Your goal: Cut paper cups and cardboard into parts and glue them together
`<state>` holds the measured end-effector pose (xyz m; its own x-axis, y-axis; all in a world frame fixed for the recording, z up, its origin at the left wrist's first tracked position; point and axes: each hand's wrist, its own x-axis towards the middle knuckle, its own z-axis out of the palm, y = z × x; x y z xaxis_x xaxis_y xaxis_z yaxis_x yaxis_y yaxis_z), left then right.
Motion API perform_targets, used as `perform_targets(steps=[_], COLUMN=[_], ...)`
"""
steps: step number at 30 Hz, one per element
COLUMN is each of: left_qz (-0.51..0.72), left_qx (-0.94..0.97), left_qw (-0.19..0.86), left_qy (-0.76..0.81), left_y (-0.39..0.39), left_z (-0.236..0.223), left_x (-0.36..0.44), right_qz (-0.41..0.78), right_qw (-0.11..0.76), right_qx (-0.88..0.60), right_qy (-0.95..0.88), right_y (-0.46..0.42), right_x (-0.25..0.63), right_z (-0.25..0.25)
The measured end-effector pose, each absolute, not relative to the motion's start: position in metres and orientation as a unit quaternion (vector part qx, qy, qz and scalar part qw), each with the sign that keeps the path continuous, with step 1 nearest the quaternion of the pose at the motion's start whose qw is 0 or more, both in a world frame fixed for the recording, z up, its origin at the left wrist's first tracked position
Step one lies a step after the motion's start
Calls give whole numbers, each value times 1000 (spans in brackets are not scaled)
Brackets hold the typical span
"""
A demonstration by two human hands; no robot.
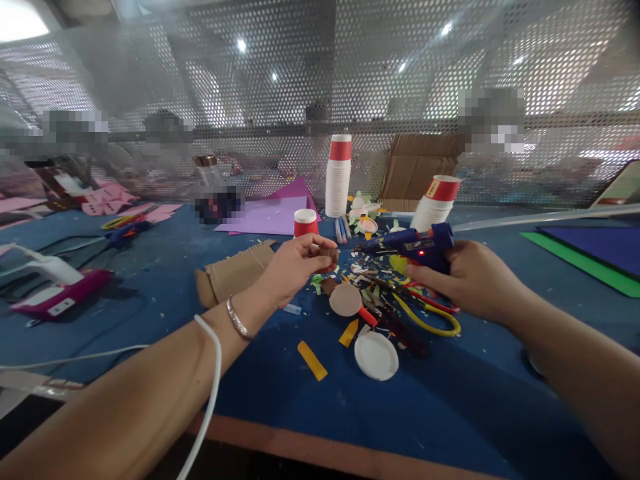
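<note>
My right hand [463,277] grips a blue hot glue gun [407,243] with a small red light on its body. The gun's nozzle points left, close to my left hand [303,263]. Between the thumb and fingers of that hand is a small brown piece of cardboard [330,253]; its full shape is hidden. Just behind the left hand stands a red and white paper cup [305,223]. Below the hands lie a round pale disc [345,300], a white round disc [377,356] and an orange paper strip [313,361]. Scissors with yellow handles [435,320] lie under the glue gun.
Two stacks of paper cups, one upright [338,187] and one leaning [433,207], stand at the back. Corrugated cardboard [235,270] and purple sheets [270,213] lie left of centre. A magenta power strip [63,293] sits far left. A white cable [207,400] crosses my left forearm.
</note>
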<state>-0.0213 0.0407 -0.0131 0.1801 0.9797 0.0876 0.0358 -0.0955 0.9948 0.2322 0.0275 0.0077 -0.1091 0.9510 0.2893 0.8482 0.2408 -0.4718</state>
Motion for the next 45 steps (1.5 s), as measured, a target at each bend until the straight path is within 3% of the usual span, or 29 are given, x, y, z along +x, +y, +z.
perform_targets(steps=[21,45], left_qz=[446,444], left_qx=[616,627], left_qw=[478,469], left_qy=[440,436], left_y=[37,36], left_z=[-19,-20], left_x=[-18,-18], right_qz=[71,41], right_qw=[280,257], right_qx=[-513,-520], right_qy=[-808,-814], right_y=[24,22], right_x=[229,226], right_z=[1,3])
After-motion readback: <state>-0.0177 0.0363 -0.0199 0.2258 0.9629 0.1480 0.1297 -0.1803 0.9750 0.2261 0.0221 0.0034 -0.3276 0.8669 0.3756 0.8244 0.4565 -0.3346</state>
